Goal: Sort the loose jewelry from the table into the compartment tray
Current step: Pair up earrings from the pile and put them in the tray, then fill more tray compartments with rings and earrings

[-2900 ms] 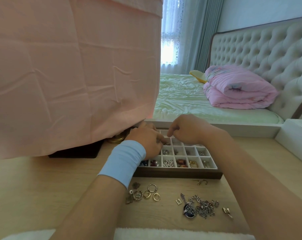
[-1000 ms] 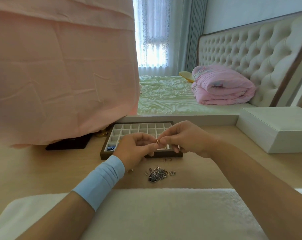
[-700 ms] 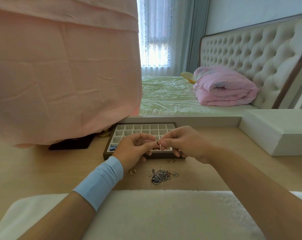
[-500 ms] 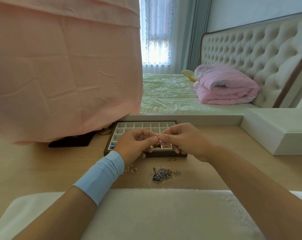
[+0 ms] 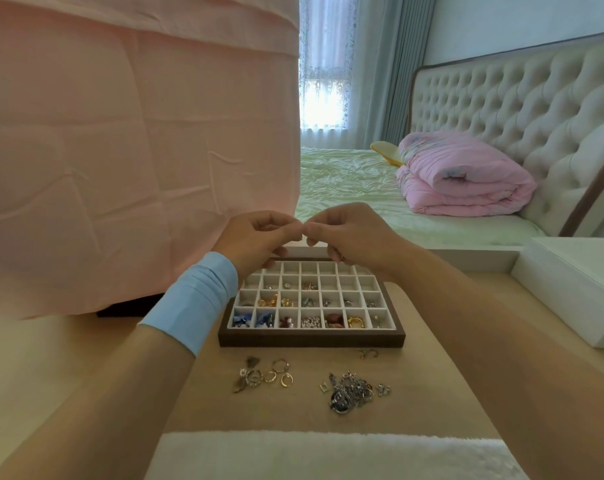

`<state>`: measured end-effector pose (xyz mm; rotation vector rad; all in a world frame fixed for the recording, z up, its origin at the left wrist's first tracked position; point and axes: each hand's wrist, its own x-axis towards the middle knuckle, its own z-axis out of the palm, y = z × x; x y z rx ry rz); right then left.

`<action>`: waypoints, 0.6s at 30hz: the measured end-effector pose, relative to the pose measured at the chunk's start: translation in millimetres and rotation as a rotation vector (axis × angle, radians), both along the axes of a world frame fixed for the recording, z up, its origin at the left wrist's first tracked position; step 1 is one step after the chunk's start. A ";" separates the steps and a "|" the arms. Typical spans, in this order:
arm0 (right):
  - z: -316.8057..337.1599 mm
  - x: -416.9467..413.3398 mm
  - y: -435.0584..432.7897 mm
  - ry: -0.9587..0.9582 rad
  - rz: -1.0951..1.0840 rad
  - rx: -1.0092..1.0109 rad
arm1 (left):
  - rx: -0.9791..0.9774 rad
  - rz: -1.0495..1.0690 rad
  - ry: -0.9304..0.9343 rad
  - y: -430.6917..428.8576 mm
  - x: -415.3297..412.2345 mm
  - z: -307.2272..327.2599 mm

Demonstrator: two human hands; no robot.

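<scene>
Head view: both hands are raised above the far edge of the dark wood-framed compartment tray with white cells (image 5: 311,338). The left hand (image 5: 255,237) and the right hand (image 5: 351,233) meet fingertip to fingertip, each with thumb and forefinger pinched and the other fingers curled. Whether anything sits in that pinch I cannot tell, as it is hidden by the fingers. A light-blue band (image 5: 193,299) wraps the left wrist.

The tray lies on the pale wooden table (image 5: 432,382), and its near rows hold small blue, red, pearl and gold pieces.

Loose jewelry lies on the table nearer than the tray:
- a cluster of gold and silver rings (image 5: 264,375) to the left
- a tangle of silver chain and charms (image 5: 352,391) to the right
- one small open hoop (image 5: 368,353) just beside the tray's near right corner

A white fluffy cloth (image 5: 328,455) runs along the near edge. A large pink fabric sheet (image 5: 120,150) hangs at the left, and a white box (image 5: 570,282) stands at the right. Beyond the table is a bed with a folded pink quilt (image 5: 460,181).
</scene>
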<state>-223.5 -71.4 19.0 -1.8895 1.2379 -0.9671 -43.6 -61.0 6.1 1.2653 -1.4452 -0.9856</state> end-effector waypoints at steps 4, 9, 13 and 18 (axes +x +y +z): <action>-5.6 6.1 -20.1 0.017 -0.005 -0.016 | 0.027 0.013 -0.015 -21.8 7.1 -1.1; -13.0 7.5 -38.1 0.069 -0.029 -0.086 | 0.013 0.017 -0.064 -41.1 9.0 -9.9; -24.1 -1.6 -47.8 0.137 -0.072 -0.146 | -0.001 -0.030 -0.073 -50.6 0.6 -20.6; -33.3 -22.7 -60.3 0.312 -0.073 -0.122 | -0.071 -0.095 -0.387 -60.7 0.1 -37.6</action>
